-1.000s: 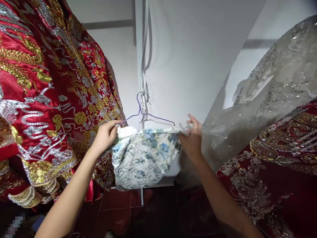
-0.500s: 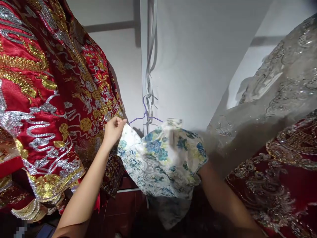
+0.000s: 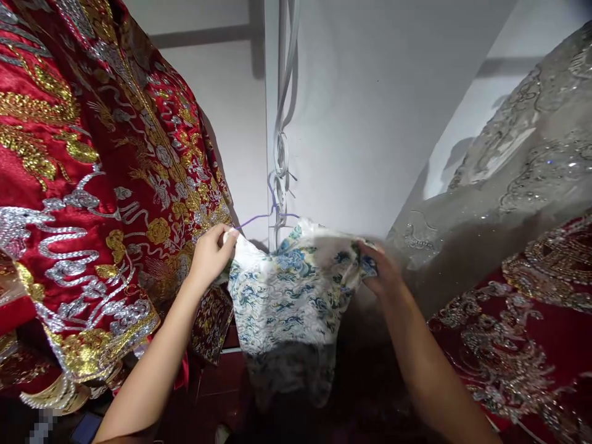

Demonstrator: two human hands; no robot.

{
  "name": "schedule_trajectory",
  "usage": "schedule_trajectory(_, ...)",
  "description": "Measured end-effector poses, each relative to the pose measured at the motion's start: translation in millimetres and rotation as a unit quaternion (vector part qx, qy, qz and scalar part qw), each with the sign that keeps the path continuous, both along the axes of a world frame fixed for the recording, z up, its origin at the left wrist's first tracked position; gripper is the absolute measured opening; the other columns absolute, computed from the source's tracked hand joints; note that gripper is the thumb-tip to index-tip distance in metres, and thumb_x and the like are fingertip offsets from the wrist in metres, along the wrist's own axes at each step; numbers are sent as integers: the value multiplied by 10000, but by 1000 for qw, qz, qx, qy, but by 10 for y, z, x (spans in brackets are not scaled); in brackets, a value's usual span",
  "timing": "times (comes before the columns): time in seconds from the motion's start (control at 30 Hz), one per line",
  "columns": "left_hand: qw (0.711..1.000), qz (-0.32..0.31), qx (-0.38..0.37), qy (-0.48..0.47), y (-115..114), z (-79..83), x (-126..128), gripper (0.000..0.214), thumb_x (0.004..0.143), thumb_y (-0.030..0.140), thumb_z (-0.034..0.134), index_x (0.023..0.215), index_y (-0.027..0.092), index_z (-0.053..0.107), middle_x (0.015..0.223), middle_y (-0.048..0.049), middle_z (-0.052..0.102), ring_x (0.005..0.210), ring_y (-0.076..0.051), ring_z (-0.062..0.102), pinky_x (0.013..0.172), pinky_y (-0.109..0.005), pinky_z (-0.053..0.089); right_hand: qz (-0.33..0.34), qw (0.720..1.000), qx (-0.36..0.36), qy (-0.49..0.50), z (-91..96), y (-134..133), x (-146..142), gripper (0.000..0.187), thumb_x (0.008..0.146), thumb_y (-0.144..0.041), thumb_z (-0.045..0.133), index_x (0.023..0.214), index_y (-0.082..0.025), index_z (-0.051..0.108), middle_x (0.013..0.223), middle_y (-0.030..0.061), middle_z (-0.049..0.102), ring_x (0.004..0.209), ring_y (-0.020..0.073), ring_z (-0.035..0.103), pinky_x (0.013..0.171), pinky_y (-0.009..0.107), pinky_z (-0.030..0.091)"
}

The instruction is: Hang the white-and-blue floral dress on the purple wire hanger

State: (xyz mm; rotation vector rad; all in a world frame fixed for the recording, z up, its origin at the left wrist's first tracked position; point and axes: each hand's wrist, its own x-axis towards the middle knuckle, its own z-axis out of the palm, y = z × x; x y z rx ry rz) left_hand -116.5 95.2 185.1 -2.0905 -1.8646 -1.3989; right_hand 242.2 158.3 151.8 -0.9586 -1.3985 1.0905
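Observation:
A white short-sleeved blouse (image 3: pixel 287 296) with a blue and yellow floral print hangs in front of me on a thin purple hanger (image 3: pixel 253 217). The hanger's hook meets the looped white cable or cord on the wall. My left hand (image 3: pixel 213 251) is closed in a pinch on the blouse's left shoulder, close to the hanger's end. At the opposite side, my right hand (image 3: pixel 380 266) grips the right shoulder and sleeve, slightly blurred. The blouse's lower part falls into shadow, and its right shoulder hides that end of the hanger.
A red jacket (image 3: pixel 157 166) with gold and silver embroidery hangs at left. On the right are a sheer beaded gown (image 3: pixel 522 166) and a dark red beaded garment (image 3: pixel 550 327). A white cable (image 3: pixel 287 92) runs down the wall (image 3: pixel 361 123). Dark red tiles (image 3: pixel 215 382) cover the floor.
My right hand has risen from below the sleeve to the blouse's right shoulder. The blouse now hangs straighter and narrower, its right shoulder over the hanger. My left hand has barely moved.

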Motion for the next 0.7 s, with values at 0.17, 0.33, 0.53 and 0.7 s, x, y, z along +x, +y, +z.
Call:
schedule_trajectory(0.17, 1000, 19, 21, 2, 139, 251, 171, 305, 909, 486, 556, 837, 196, 617, 650, 15, 561, 592, -152, 476, 575, -253, 334, -20, 996, 57, 60, 312, -111, -171, 774, 849, -793, 241, 1150, -231, 680, 849, 111, 723, 948, 328, 702, 796, 485, 540)
schedule_trajectory(0.33, 991, -73, 15, -113, -5, 141, 346, 374, 980, 460, 447, 778, 184, 596, 765, -37, 629, 701, -168, 559, 658, -268, 423, 377, 922, 29, -85, 116, -408, -280, 871, 750, -910, 284, 945, -203, 752, 818, 134, 727, 869, 305, 711, 772, 457, 556)
schedule_trajectory(0.53, 945, -243, -35, -216, -354, -209, 999, 440, 960, 536, 488, 783, 167, 648, 778, -55, 641, 752, -169, 595, 711, -274, 455, 193, 917, 214, -276, -404, -614, -469, 895, 781, -437, 704, 1550, -282, 273, 1559, 128, 388, 1433, 317, 374, 1145, 537, 347)
schedule_trajectory(0.7, 801, -340, -89, -484, -471, -197, 1616, 426, 976, 532, 460, 800, 186, 633, 755, -34, 626, 739, -142, 624, 751, -262, 505, 17, 865, 331, -376, -713, -872, -637, 1252, 663, -355, 765, 1580, -224, -76, 1620, 184, 170, 1505, 418, 119, 1205, 650, 115)
